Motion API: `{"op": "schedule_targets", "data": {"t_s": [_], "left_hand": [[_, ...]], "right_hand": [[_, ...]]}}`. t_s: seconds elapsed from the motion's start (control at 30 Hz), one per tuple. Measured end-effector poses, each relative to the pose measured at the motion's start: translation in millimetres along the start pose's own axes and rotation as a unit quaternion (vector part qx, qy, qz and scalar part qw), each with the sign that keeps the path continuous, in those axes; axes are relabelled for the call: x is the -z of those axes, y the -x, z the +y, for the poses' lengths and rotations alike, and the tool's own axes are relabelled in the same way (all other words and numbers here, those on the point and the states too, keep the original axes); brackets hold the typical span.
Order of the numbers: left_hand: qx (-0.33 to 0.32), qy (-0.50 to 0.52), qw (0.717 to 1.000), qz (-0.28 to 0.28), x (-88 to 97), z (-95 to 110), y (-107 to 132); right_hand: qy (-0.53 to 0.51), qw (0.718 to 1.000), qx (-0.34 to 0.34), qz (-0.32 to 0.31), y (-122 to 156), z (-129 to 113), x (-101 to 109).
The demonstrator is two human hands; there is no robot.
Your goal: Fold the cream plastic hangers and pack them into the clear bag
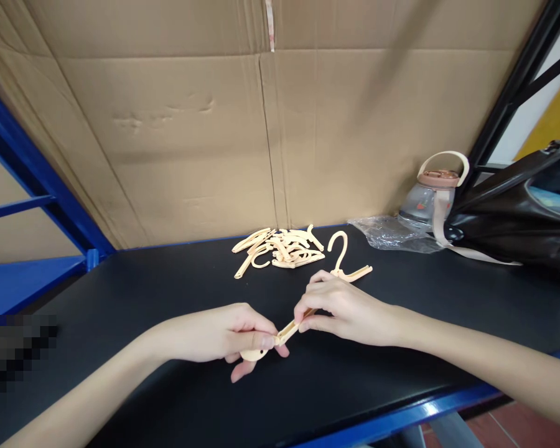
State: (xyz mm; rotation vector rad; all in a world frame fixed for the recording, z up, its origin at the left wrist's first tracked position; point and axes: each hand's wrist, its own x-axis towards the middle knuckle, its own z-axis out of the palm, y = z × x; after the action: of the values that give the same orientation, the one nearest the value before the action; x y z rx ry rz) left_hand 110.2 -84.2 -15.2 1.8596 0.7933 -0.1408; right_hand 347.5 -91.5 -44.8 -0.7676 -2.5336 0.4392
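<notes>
Both my hands hold a small beige plastic folding hanger [343, 258] above the black table [168, 292]. My right hand [343, 308] is closed around the hanger's middle; its hook sticks up beyond my fingers. My left hand [228, 336] pinches the end of one hanger arm [287, 331], with a rounded beige piece showing under its fingers. Farther back lies a pile of beige hanger pieces [282, 247], untouched.
A cardboard wall [270, 137] stands behind the table. At the back right sit a clear plastic bag [387, 233], a water bottle with a beige strap [432, 196] and a black bag [518, 211]. Blue shelf framing [32, 186] runs along the left.
</notes>
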Motion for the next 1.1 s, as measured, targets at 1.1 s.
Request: {"op": "schedule_targets", "data": {"t_s": [1.1], "left_hand": [[-0.033, 0.105, 0.989, -0.100, -0.4, -10, -6]], "right_hand": [[-0.148, 0.987, -0.010, -0.060, -3, -5, 3]]}}
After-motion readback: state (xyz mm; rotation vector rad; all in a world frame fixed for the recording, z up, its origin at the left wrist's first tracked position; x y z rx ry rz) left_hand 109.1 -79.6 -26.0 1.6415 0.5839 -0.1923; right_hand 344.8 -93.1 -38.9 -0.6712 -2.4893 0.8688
